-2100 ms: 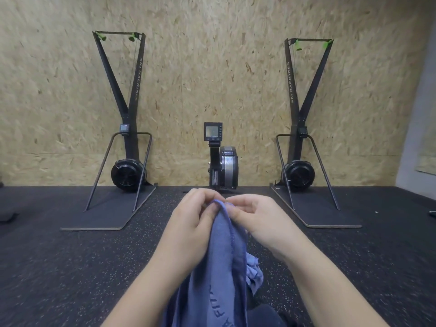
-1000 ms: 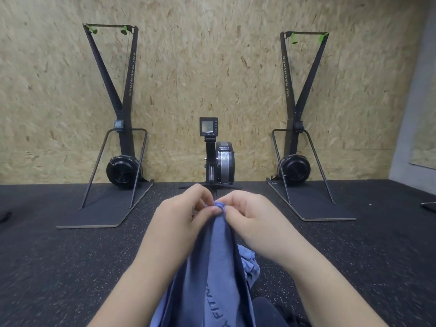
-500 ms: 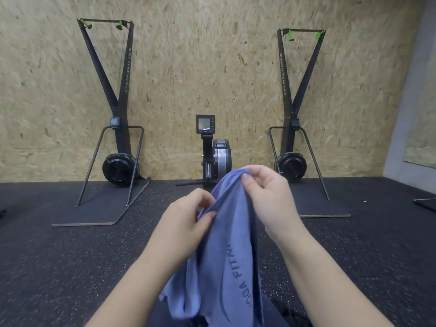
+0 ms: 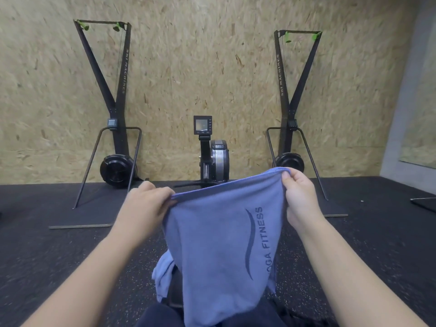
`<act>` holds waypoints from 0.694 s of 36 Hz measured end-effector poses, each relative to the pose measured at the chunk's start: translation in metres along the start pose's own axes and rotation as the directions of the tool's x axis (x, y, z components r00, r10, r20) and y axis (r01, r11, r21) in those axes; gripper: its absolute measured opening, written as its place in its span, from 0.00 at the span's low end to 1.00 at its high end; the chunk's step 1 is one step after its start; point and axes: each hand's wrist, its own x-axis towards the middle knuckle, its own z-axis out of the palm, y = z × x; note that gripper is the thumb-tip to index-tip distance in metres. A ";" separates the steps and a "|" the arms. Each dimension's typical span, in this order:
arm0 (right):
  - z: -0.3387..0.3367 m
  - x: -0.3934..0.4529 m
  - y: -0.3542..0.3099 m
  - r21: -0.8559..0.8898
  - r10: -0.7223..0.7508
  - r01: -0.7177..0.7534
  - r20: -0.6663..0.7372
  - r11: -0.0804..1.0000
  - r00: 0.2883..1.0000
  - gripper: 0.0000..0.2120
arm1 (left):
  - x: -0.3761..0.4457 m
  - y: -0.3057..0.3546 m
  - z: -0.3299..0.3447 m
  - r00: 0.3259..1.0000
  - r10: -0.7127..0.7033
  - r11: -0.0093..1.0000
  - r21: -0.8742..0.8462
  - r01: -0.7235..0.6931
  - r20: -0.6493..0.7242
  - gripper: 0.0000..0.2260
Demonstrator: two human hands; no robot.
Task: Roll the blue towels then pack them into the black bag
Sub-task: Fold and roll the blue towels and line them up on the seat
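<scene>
A blue towel (image 4: 219, 251) printed with "FITNESS" hangs spread in front of me, held up by its top edge. My left hand (image 4: 146, 204) pinches the left end of that edge and my right hand (image 4: 298, 197) pinches the right corner, slightly higher. Behind its lower left part, a second, paler blue towel (image 4: 162, 277) lies crumpled low on something dark. The hanging towel hides most of what is under it. I cannot make out a black bag for certain.
Black rubber floor (image 4: 47, 256) stretches ahead. Against the chipboard wall stand a left ski machine (image 4: 118, 138), a rowing machine (image 4: 212, 156) with a monitor, and a right ski machine (image 4: 290, 138). A dark flat object (image 4: 424, 204) lies at the right edge.
Both hands held the bunched towel together at one point; they have since moved apart along its top edge, the right hand rising, and the towel now hangs spread open.
</scene>
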 end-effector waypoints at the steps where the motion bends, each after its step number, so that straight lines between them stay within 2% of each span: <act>1: -0.004 0.004 0.004 -0.036 0.008 -0.009 -0.010 0.999 1.000 0.10 | 0.000 -0.006 0.000 1.000 0.020 0.999 0.048 -0.020 0.006 0.18; 4: -0.013 0.014 0.020 -0.232 -0.028 0.020 -0.034 0.973 0.999 0.09 | 0.000 -0.018 0.000 0.999 0.044 0.993 0.113 -0.047 0.025 0.16; 7: -0.017 0.017 0.028 -0.441 -0.124 0.098 -0.030 0.892 0.992 0.06 | 0.002 -0.020 0.000 0.998 -0.052 0.997 0.053 0.051 0.032 0.08; 10: -0.020 0.016 0.031 -0.564 -0.201 0.156 -0.017 0.811 0.980 0.07 | 0.005 -0.021 0.001 0.994 -0.102 0.994 0.044 0.100 0.044 0.07; 14: -0.019 0.011 0.031 -0.609 -0.247 0.203 0.012 0.766 0.969 0.07 | 0.005 -0.018 -0.003 0.988 -0.156 0.985 0.067 0.156 -0.007 0.08; 18: -0.015 0.008 0.029 -0.603 -0.262 0.224 0.025 0.766 0.965 0.07 | 0.007 -0.011 -0.010 0.994 -0.071 0.987 0.136 0.082 -0.080 0.08; 23: -0.010 0.009 0.027 -0.526 -0.170 0.162 0.033 0.835 0.985 0.07 | 0.008 -0.006 -0.014 0.994 -0.038 0.983 0.176 0.055 -0.098 0.07; 25: -0.008 0.007 0.026 -0.542 -0.173 0.171 0.047 0.823 0.984 0.08 | 0.008 -0.006 -0.013 0.995 -0.044 0.984 0.170 0.060 -0.095 0.06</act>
